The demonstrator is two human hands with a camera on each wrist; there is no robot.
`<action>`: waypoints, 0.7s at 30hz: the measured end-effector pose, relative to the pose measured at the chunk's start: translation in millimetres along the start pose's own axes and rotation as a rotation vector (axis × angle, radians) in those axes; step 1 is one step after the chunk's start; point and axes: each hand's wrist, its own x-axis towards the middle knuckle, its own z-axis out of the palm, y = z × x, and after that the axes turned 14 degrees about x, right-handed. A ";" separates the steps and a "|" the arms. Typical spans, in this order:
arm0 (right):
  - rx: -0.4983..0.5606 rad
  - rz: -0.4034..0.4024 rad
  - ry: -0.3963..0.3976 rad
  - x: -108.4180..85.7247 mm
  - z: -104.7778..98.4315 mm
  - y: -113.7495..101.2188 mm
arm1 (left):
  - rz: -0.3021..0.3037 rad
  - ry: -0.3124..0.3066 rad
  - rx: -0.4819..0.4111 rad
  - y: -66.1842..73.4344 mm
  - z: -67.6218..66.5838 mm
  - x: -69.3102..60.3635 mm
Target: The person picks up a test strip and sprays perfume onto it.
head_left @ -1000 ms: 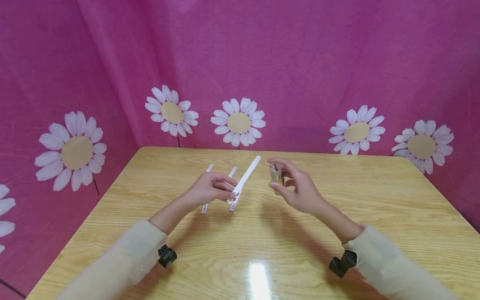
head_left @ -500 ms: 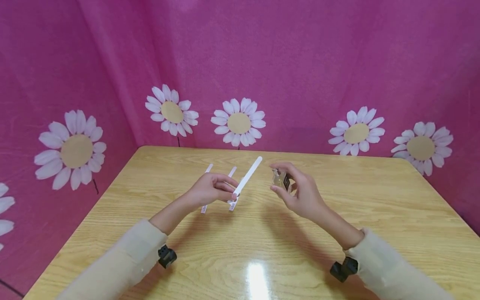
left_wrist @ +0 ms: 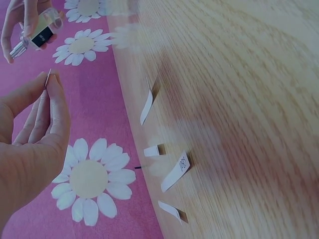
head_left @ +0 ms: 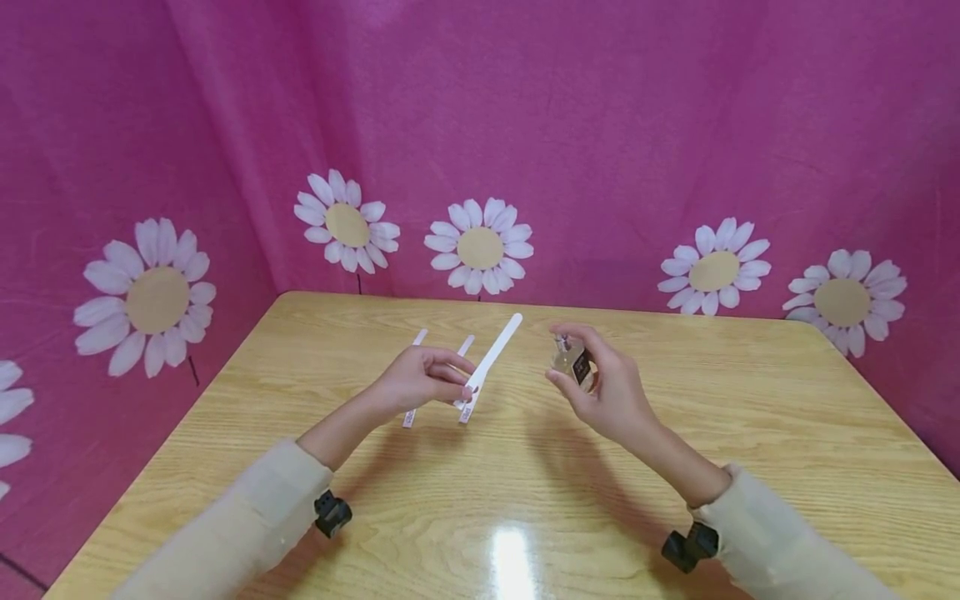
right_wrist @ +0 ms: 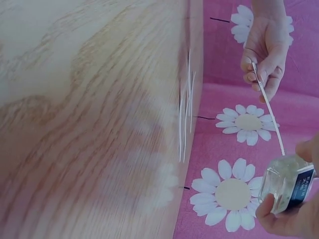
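Just backed the glass bottle (head_left: pixel 572 361) gripped in my right hand (head_left: pixel 618 392) off a bit from the white strip (head_left: pixel 499 345) pinched in my left hand (head_left: pixel 412 379); wider gap, so probably no bottle-on-strip action now. Loose strips (head_left: pixel 408 419) lie below.

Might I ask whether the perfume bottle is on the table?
Off it: the right hand holds the perfume bottle aloft, with curtain behind in both wrist views.

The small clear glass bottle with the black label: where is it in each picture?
Head view: small clear black-labelled glass bottle, right of centre, in the right hand.
Left wrist view: the bottle is near the top left corner.
Right wrist view: the bottle is at the lower right.
Shared landmark: pink cloth with white daisies.
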 end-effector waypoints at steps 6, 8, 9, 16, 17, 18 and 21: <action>-0.015 0.004 0.024 -2.1 -0.1 -2.5 | -0.007 0.004 -0.006 -0.4 -2.4 0.3; -0.013 0.017 0.027 -2.6 -1.7 -4.2 | -0.010 0.008 0.002 -0.7 -3.7 0.3; -0.011 0.021 0.028 -2.8 -2.7 -5.0 | -0.011 0.011 0.007 -1.0 -4.6 0.0; 0.035 0.041 0.010 -6.7 -11.0 -6.4 | 0.007 0.032 0.053 -9.6 -14.2 -6.4; 0.039 0.045 0.004 -7.8 -12.2 -5.8 | 0.003 0.036 0.050 -11.4 -15.6 -7.6; 0.039 0.049 0.000 -8.8 -13.6 -5.1 | 0.002 0.039 0.046 -13.3 -17.1 -8.7; 0.027 0.060 -0.009 -12.0 -18.0 -3.3 | -0.008 0.054 0.039 -20.0 -21.8 -12.5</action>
